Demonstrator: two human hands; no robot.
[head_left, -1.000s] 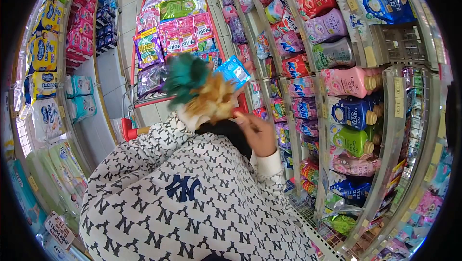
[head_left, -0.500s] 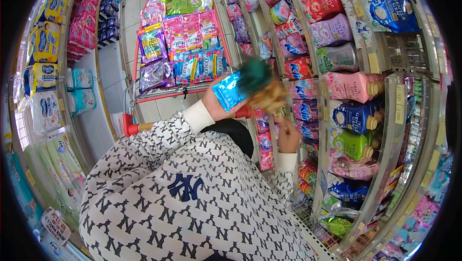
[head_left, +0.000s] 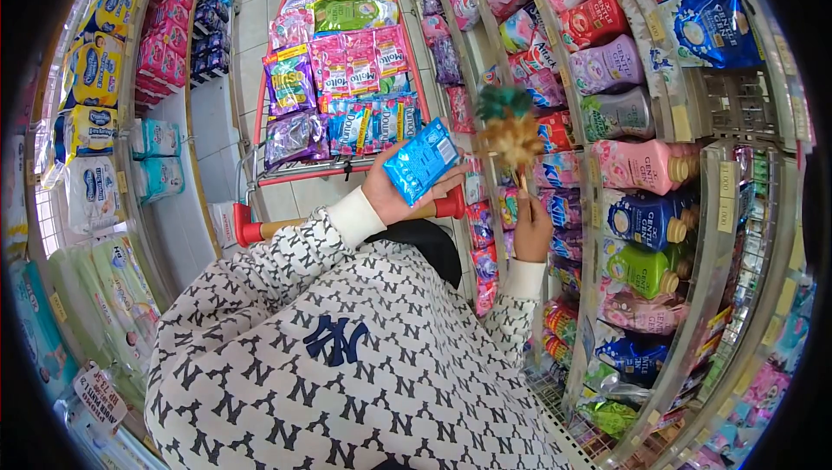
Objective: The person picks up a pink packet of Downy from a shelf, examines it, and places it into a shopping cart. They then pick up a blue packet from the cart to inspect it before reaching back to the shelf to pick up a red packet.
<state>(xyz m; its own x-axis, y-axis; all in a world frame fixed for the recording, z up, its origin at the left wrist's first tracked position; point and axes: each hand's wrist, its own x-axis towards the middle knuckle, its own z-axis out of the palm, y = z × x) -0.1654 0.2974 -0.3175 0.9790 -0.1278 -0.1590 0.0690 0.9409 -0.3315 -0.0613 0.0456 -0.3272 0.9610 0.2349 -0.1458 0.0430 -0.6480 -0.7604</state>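
Note:
A small blue packet (head_left: 421,162) with a white label rests on my left hand (head_left: 389,192), whose fingers lie under it, above the cart handle. My right hand (head_left: 530,225) is closed round the thin handle of a feather duster (head_left: 513,136), with brown and green feathers pointing up in front of the right-hand shelves. The duster is to the right of the packet and apart from it. Just beyond my left hand is the cart's load, with blue Downy packs (head_left: 373,126) nearest.
The red-rimmed shopping cart (head_left: 419,80) also holds pink Molto packs (head_left: 361,62) and a Rinso pack (head_left: 290,80). Shelves of bottles, such as a pink one (head_left: 637,165), line the right. Yellow diaper packs (head_left: 94,71) stand on the left shelves.
The feather duster has moved right, away from the packet, and is less blurred. The packet has tilted and shows its label. My right hand is slightly higher. The view has shifted slightly.

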